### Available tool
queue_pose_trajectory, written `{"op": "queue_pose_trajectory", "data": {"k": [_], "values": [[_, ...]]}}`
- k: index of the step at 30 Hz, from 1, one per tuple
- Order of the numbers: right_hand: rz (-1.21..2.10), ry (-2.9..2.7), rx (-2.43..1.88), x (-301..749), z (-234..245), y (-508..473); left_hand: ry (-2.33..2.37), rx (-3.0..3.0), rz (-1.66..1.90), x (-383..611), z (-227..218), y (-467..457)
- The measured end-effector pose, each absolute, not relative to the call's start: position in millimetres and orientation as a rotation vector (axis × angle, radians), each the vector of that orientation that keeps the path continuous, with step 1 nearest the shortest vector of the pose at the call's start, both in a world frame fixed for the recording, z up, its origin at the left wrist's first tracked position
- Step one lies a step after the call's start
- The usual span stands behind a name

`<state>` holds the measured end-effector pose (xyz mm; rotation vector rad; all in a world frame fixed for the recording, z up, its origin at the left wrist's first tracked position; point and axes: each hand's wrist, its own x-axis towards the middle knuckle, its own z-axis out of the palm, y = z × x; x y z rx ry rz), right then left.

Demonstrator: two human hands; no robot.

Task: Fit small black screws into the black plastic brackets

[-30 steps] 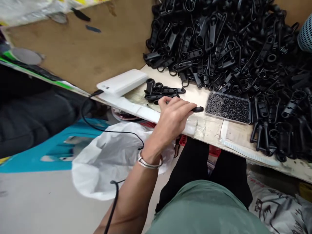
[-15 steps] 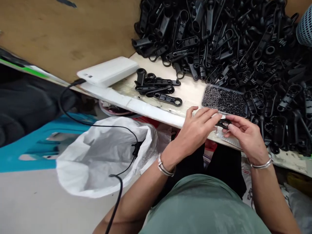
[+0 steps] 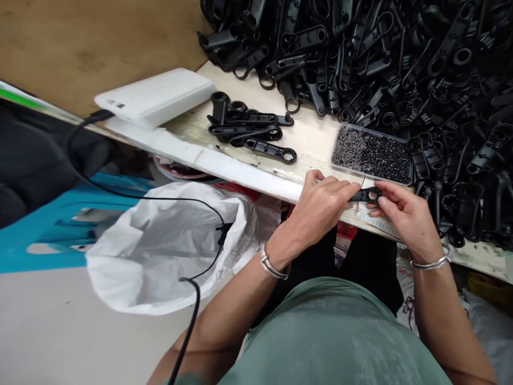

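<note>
At the table's front edge, a black plastic lever-like part (image 3: 364, 195) with a toothed ring at its right end lies between my hands. My left hand (image 3: 323, 202) is closed over its left end, with the fingers hiding that end. The ring end is pinched by my right hand (image 3: 409, 215), thumb in front. Just behind the part stands a clear shallow box (image 3: 335, 163) of tiny dark pieces, greyish on the left and black on the right. Several similar black parts (image 3: 269, 149) lie in a small group left of the box.
A large heap of black plastic parts (image 3: 304, 40) covers the back and right of the table (image 3: 310, 136). A white power bank (image 3: 160, 95) with a black cable (image 3: 116, 193) lies at left. Below the edge sits an open white sack (image 3: 120, 267), near a blue stool (image 3: 52, 230).
My left fingers have drawn back slightly, so more of the black part shows between my hands. My right hand keeps its pinch on the ring end. The camera view has shifted a little.
</note>
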<state>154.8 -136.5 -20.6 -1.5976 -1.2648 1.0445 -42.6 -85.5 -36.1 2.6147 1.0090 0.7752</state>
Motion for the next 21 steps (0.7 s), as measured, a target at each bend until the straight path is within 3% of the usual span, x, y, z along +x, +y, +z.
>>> {"op": "queue_pose_trajectory", "data": {"k": [8,15,21], "values": [[0.895,-1.461,-1.776,165,-24,-143,1.014,2.665,0.651,-41,-34,-86],[0.075,-1.831,-1.981,162,6,-108,1.05,2.587,0.7,-47,-16,-61],[-0.077,-1.977,-2.35,151,7,-68,1.162,2.674,0.649,-24,-11,-13]]}}
